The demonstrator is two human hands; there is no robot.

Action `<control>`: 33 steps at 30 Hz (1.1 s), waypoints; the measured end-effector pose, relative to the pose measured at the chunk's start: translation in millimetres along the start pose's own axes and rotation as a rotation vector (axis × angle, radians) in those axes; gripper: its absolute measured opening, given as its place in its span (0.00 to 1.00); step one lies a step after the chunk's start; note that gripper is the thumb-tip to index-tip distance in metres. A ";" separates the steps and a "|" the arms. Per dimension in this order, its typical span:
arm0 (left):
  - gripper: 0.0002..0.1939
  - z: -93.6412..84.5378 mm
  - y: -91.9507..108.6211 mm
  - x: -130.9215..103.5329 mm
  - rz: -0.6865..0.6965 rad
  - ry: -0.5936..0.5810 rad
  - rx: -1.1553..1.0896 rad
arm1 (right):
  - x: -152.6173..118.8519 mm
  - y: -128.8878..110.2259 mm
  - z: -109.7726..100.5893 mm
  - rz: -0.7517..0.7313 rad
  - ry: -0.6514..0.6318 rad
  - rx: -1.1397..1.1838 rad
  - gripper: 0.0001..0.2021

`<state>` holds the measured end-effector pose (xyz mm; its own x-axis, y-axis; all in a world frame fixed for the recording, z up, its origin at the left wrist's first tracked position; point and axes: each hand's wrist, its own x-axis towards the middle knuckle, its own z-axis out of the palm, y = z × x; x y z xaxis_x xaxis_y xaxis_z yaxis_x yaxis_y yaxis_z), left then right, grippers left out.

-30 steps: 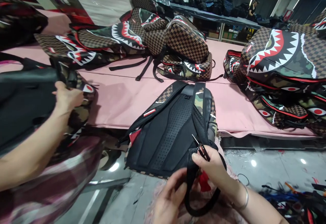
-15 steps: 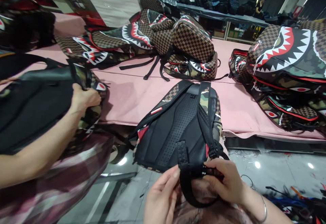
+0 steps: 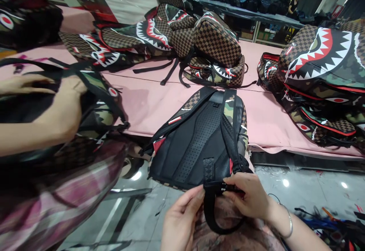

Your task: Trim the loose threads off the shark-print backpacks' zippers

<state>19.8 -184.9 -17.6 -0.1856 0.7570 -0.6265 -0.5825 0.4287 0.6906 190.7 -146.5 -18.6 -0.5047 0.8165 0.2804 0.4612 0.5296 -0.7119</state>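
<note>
A backpack (image 3: 189, 144) with a black padded back and checkered, camouflage-patterned sides lies back-up, partly over the front edge of the pink table. Its black webbing strap (image 3: 210, 213) loops down in front of me. My left hand (image 3: 182, 216) pinches the strap's left side between thumb and fingers. On the right, my right hand (image 3: 248, 196) is closed around a black buckle (image 3: 224, 187) on the same strap. Part of the buckle is hidden by the fingers. A bracelet circles my right wrist.
To my left a co-worker's arm (image 3: 57, 118) works at another backpack (image 3: 99, 102). Shark-mouth backpacks lie in a pile (image 3: 216, 45) at the table's back and in another pile (image 3: 319, 64) at right. The pink table (image 3: 137, 110) ends above a tiled floor with loose straps at lower right.
My hands stay at the strap; the buckle sits slightly further left, nearer my left fingers. The co-worker's arm has shifted on the left backpack, and a second hand appears there.
</note>
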 end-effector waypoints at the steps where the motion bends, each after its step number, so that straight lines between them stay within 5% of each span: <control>1: 0.19 -0.9 -0.1 0.7 0.000 -0.004 0.007 | 0.0 0.6 -0.2 0.001 0.001 0.013 0.10; 15: 0.19 -7.8 0.4 4.8 -0.024 -0.066 0.094 | 2.0 3.5 -5.8 0.020 -0.007 0.148 0.07; 21: 0.21 -6.7 -6.8 11.6 0.005 -0.085 0.115 | -0.8 -2.2 -0.3 0.139 0.040 0.298 0.07; 25: 0.17 -27.8 -10.8 21.5 0.129 -0.175 0.378 | -10.1 2.3 5.8 0.188 -0.033 0.210 0.06; 27: 0.17 -50.9 -6.9 35.0 0.295 -0.086 0.501 | -15.8 6.6 6.0 0.211 -0.027 0.242 0.05; 30: 0.18 -93.4 5.3 68.3 0.586 0.339 0.448 | -22.6 10.6 4.3 0.254 -0.022 0.354 0.05; 32: 0.23 -115.7 13.0 91.9 0.585 0.504 0.391 | -25.8 10.1 4.0 0.302 -0.030 0.451 0.07; 33: 0.24 -122.3 15.1 101.2 0.528 0.493 0.356 | -27.3 9.2 4.4 0.326 -0.032 0.503 0.08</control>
<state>-104.5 -162.1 -114.8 -0.7425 0.6342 -0.2155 -0.0489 0.2695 0.9618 205.5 -164.9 -35.6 -0.4203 0.9072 -0.0178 0.1981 0.0726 -0.9775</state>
